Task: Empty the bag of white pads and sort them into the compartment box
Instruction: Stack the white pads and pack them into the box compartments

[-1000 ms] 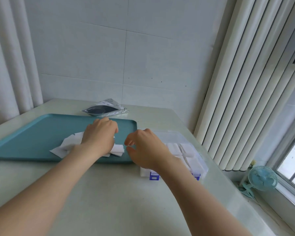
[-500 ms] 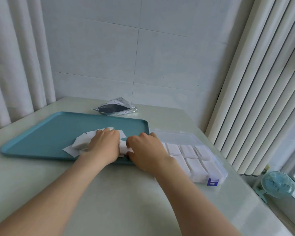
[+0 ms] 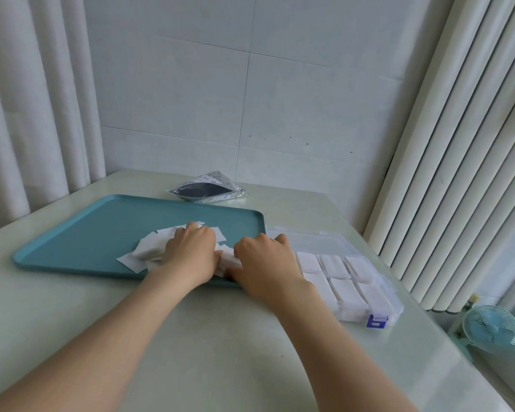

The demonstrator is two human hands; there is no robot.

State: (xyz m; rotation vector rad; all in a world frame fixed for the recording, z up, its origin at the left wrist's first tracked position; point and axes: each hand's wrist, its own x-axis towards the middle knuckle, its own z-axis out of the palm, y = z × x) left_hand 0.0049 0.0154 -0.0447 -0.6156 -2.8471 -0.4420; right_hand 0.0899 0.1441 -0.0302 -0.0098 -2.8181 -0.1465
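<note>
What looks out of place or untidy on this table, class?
The pads lie in a loose, overlapping heap on the tray, gripped by the left hand and right hand, beside the tidy box. Nothing looks damaged.

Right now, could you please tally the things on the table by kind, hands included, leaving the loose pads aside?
Teal tray: 1
Foil bag: 1
Clear compartment box: 1
Hands: 2, left hand and right hand, both gripping white pads
Total: 5
</note>
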